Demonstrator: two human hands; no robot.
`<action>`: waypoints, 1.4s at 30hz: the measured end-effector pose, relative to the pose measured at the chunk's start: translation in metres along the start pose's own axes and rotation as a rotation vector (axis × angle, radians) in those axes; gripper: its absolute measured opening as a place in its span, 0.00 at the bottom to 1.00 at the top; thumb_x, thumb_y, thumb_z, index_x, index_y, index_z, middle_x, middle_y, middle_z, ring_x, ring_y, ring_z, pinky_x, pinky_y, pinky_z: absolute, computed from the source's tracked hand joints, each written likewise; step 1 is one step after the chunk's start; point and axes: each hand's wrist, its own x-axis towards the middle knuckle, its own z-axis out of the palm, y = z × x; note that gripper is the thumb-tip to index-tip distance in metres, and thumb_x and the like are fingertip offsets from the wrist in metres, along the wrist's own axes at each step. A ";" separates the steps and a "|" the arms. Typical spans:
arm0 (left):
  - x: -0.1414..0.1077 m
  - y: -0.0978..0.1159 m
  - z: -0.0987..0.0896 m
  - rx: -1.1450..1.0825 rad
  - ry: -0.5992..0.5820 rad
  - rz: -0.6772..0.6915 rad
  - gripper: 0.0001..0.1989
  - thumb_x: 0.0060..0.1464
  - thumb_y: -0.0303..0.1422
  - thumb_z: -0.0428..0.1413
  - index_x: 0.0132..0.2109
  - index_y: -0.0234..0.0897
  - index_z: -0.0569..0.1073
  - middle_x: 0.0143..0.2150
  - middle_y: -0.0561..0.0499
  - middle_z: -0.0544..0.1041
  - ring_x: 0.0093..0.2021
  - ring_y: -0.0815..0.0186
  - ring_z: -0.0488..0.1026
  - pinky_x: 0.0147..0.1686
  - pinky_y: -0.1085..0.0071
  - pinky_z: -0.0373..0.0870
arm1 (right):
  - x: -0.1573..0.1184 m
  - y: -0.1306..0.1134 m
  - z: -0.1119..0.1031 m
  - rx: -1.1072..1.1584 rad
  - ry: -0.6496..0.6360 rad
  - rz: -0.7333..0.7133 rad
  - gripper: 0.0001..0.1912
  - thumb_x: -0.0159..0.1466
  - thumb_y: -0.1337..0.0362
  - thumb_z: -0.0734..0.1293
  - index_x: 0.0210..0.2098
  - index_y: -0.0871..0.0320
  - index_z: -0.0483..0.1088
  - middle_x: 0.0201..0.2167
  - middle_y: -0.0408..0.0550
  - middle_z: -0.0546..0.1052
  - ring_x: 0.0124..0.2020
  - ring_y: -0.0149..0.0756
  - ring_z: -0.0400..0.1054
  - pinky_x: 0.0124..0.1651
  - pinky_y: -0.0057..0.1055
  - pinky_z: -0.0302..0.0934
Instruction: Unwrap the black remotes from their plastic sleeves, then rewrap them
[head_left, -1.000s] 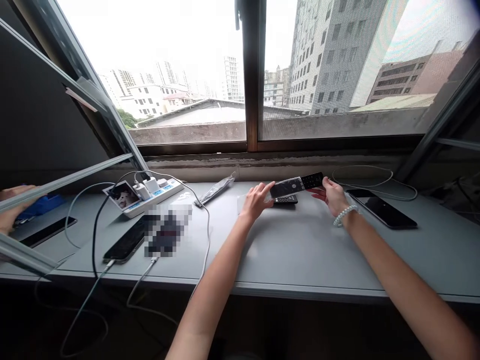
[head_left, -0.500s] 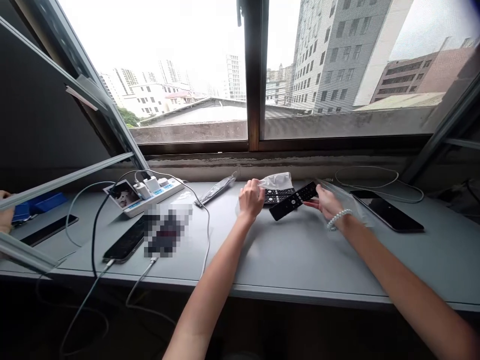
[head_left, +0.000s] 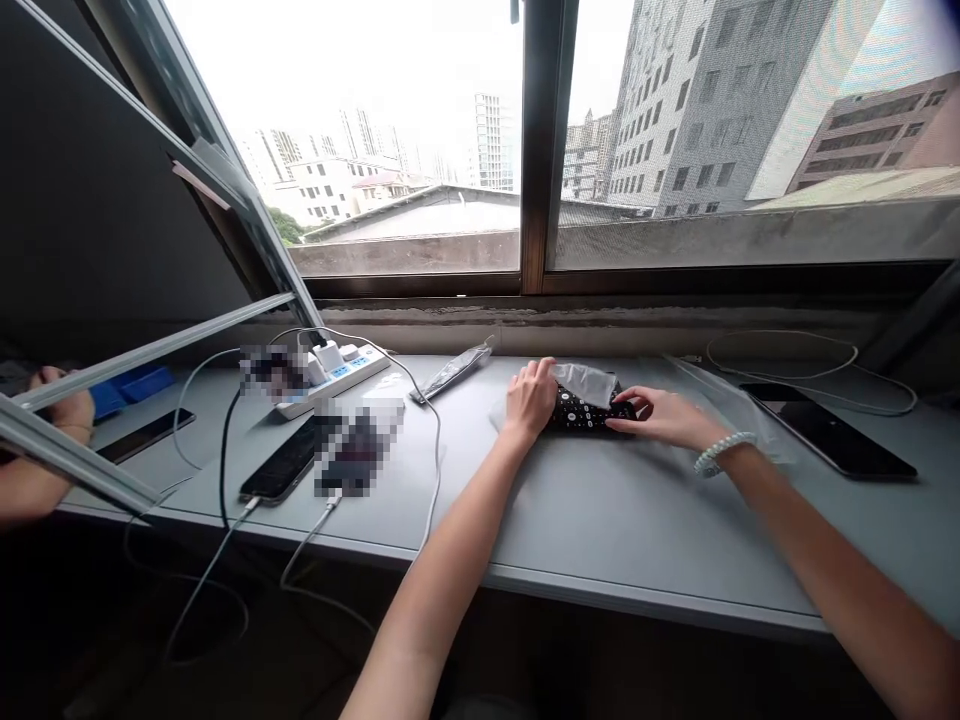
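Note:
Black remote controls with white buttons (head_left: 581, 415) lie close together on the grey desk, partly covered by a clear plastic bag (head_left: 589, 384). My left hand (head_left: 529, 402) is closed at the left end of the bag, its fingertips partly hidden behind the hand. My right hand (head_left: 667, 415) grips the right end of a remote control between thumb and fingers, low over the others. How many remotes are stacked there I cannot tell.
Left of my arms lie a wrapped remote (head_left: 454, 372), a white power strip (head_left: 337, 378), a charging phone (head_left: 281, 462) and loose cables. To the right are a flat plastic bag (head_left: 731, 405) and a black tablet (head_left: 832, 430). Another person's hand (head_left: 67, 405) shows at far left.
My right hand has brought the tilted remote control left and down onto the other remotes. The left hand stays at the bag. The view has shifted slightly.

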 end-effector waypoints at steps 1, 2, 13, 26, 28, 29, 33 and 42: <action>0.001 0.000 -0.003 -0.033 0.041 -0.013 0.14 0.61 0.29 0.41 0.52 0.41 0.61 0.47 0.48 0.71 0.47 0.63 0.68 0.45 0.69 0.62 | -0.002 -0.001 0.000 -0.064 0.024 -0.013 0.30 0.45 0.38 0.67 0.41 0.50 0.72 0.35 0.46 0.75 0.34 0.41 0.69 0.36 0.36 0.60; 0.001 -0.001 -0.007 -0.072 0.085 -0.026 0.14 0.61 0.29 0.41 0.53 0.40 0.61 0.47 0.48 0.71 0.47 0.63 0.68 0.45 0.68 0.62 | -0.003 -0.002 -0.001 -0.112 0.045 -0.029 0.31 0.44 0.37 0.67 0.40 0.49 0.72 0.37 0.45 0.75 0.34 0.40 0.69 0.36 0.36 0.59; 0.001 0.008 -0.022 -0.255 0.155 0.026 0.14 0.58 0.34 0.47 0.52 0.40 0.61 0.47 0.49 0.71 0.46 0.64 0.69 0.44 0.70 0.64 | -0.006 -0.018 0.015 -0.203 0.241 -0.229 0.20 0.53 0.41 0.64 0.34 0.48 0.75 0.34 0.42 0.73 0.28 0.32 0.66 0.26 0.28 0.53; -0.004 0.025 -0.018 0.039 0.103 0.291 0.09 0.56 0.33 0.50 0.29 0.37 0.71 0.35 0.49 0.69 0.38 0.65 0.66 0.43 0.68 0.62 | -0.007 -0.032 -0.001 0.261 0.790 -0.494 0.14 0.58 0.55 0.64 0.40 0.55 0.66 0.44 0.51 0.71 0.46 0.41 0.66 0.44 0.38 0.63; -0.007 0.029 -0.017 0.035 0.075 0.406 0.08 0.54 0.33 0.51 0.30 0.37 0.71 0.36 0.49 0.69 0.38 0.64 0.66 0.44 0.67 0.62 | -0.008 -0.032 -0.006 0.240 0.812 -0.518 0.13 0.57 0.57 0.66 0.39 0.55 0.68 0.46 0.52 0.71 0.49 0.43 0.65 0.50 0.41 0.60; -0.008 0.031 -0.017 0.029 0.067 0.439 0.07 0.54 0.33 0.51 0.30 0.37 0.71 0.36 0.49 0.69 0.39 0.64 0.66 0.44 0.66 0.62 | -0.008 -0.032 -0.008 0.235 0.816 -0.525 0.12 0.56 0.57 0.66 0.38 0.55 0.69 0.47 0.52 0.71 0.50 0.43 0.65 0.52 0.42 0.59; -0.007 0.030 -0.018 -0.025 0.078 0.431 0.06 0.57 0.33 0.49 0.35 0.39 0.70 0.39 0.49 0.70 0.40 0.64 0.67 0.46 0.65 0.61 | -0.006 -0.031 -0.007 0.340 0.590 -0.521 0.18 0.56 0.57 0.68 0.45 0.54 0.69 0.42 0.49 0.76 0.45 0.40 0.70 0.49 0.39 0.63; -0.005 0.028 -0.020 -0.172 0.085 0.377 0.31 0.51 0.43 0.55 0.59 0.38 0.56 0.62 0.43 0.57 0.66 0.57 0.46 0.62 0.58 0.48 | 0.011 0.012 -0.028 0.243 0.789 -0.136 0.16 0.61 0.59 0.60 0.45 0.54 0.71 0.32 0.48 0.77 0.28 0.36 0.70 0.34 0.34 0.64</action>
